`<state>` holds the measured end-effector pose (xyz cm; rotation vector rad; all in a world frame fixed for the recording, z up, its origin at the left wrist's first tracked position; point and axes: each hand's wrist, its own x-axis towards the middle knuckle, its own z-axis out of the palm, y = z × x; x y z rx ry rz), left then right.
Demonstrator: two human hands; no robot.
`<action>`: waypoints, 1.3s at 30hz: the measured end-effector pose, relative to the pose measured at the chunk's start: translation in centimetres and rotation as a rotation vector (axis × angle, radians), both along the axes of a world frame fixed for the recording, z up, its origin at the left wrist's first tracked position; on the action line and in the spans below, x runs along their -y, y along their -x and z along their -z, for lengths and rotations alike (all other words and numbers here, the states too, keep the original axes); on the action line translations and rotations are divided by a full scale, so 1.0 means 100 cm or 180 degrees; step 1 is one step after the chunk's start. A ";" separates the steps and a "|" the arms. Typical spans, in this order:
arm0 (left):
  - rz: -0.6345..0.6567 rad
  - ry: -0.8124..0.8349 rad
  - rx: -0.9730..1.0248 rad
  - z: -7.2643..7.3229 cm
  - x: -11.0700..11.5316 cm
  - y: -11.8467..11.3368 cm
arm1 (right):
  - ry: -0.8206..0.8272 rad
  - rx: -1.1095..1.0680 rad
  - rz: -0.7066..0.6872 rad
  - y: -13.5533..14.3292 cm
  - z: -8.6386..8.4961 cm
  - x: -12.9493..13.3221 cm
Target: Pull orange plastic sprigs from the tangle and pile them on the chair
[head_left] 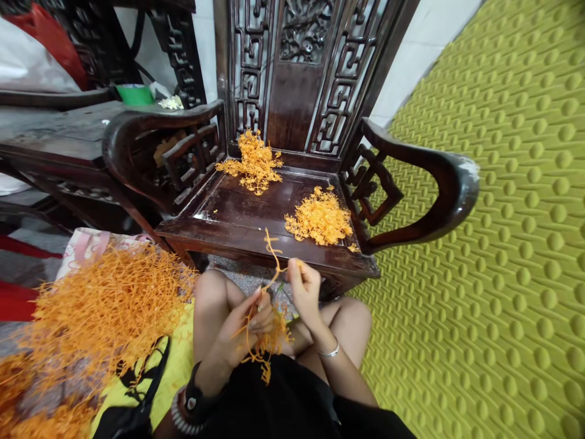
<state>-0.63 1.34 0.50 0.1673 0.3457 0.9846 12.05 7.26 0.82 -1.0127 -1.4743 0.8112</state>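
Note:
My left hand (249, 320) is closed around a branching orange strand (276, 262), which sticks up past the fingertips. More orange strands (274, 335) hang below that hand over my lap. To its right, my right hand (304, 283) pinches the end of a small side branch of the same strand. Ahead, a dark wooden chair seat (249, 210) holds a pile of orange pieces (320, 216) at the front right and a pile of branched orange pieces (253, 161) at the back left.
A large heap of orange strands (114, 305) lies at my left beside a pink and white bag (82, 247). The curved armrests (429, 158) flank the seat. A green roll (135, 94) sits on the dark side table (59, 131). Yellow textured material (503, 244) stretches along the right.

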 end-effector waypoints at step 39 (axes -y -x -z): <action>-0.1531 0.0096 -0.0459 -0.014 -0.011 0.037 | 0.0821 0.0553 -0.3077 -0.005 -0.010 -0.001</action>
